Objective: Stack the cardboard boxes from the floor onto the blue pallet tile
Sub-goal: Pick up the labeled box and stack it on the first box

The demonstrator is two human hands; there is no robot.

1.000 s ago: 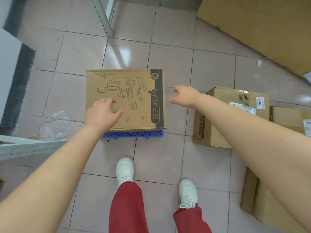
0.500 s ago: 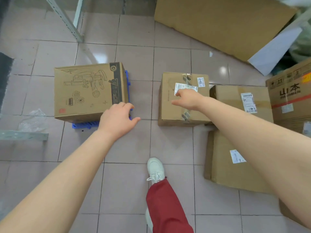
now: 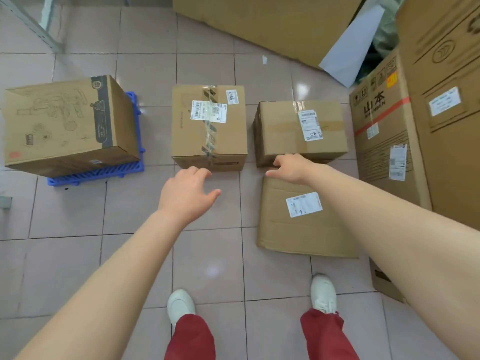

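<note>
A printed cardboard box (image 3: 62,123) sits on the blue pallet tile (image 3: 104,172) at the left. A taped box with white labels (image 3: 209,126) stands on the floor in the middle. To its right stands a second labelled box (image 3: 301,128), and a flat box (image 3: 304,216) lies in front of that one. My left hand (image 3: 188,196) hovers open just in front of the middle box, touching nothing. Over the gap between the two right-hand boxes my right hand (image 3: 291,167) is open and holds nothing.
Large cartons (image 3: 389,131) stand stacked along the right side. A big flattened cardboard sheet (image 3: 259,19) and a white sheet (image 3: 350,48) lie at the back. A metal shelf leg (image 3: 31,24) crosses the top left. My feet (image 3: 180,305) stand on the tiled floor.
The view has swung right, away from the pallet. My left hand left the printed box and moved to the middle box's front. My right hand shifted right to the second box's front edge.
</note>
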